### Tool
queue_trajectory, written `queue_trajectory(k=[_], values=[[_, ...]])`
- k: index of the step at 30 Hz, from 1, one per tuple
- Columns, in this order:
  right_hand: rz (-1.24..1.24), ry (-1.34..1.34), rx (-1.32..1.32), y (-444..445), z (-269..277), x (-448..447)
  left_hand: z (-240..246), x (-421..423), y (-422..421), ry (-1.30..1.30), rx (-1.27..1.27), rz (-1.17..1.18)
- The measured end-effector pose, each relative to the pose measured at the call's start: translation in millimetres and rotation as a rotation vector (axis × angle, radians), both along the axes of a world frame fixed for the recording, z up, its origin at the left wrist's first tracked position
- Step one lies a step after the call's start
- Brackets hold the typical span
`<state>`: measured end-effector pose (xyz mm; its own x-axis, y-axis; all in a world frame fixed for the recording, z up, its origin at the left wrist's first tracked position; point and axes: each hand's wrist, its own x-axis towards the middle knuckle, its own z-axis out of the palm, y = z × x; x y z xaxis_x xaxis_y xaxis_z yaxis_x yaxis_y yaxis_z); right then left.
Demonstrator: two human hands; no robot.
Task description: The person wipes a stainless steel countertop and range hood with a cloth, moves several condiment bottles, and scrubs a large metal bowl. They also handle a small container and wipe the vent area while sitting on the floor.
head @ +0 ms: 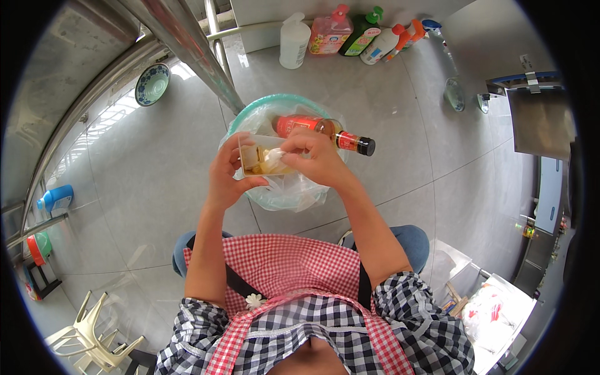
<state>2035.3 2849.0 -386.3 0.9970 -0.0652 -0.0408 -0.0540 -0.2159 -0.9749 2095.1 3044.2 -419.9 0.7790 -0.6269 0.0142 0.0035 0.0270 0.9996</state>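
My left hand (228, 169) grips the left end of a clear rectangular plastic container (253, 174), which has yellowish liquid in it. Inside the container, the fingers of my right hand (313, 157) pinch a crumpled white tissue or cloth (273, 158). Both hands are above a round turquoise bin (281, 97) lined with a translucent plastic bag (309, 192). A bottle with a red label and black cap (348, 140) lies in the bin, its neck sticking out over the right rim, behind my right hand. The lower part of the bin's contents is hidden by the container.
Several pump and spray bottles (330, 37) line the wall ahead. A steel pipe leg (201, 51) comes down beside the bin. A patterned bowl (153, 85) and a blue bottle (56, 198) are at the left; cream plastic chairs (91, 333) are lower left, a white table (501, 314) lower right.
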Motion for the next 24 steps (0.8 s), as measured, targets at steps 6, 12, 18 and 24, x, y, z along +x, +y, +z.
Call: queue_trajectory(k=[6, 12, 18, 24], values=[[-0.05, -0.08, -0.088, -2, 10, -5, 1, 3, 0, -0.039, -0.006, 0.031], [-0.072, -0.097, -0.037, 6, 15, -5, 1, 3, 0, -0.06, 0.016, 0.029], [0.087, -0.206, -0.159, 5, 11, -1, 1, 3, 1, -0.043, -0.003, 0.018], [0.118, -0.24, -0.301, 5, 7, 5, 2, 2, 2, -0.059, -0.044, 0.004]])
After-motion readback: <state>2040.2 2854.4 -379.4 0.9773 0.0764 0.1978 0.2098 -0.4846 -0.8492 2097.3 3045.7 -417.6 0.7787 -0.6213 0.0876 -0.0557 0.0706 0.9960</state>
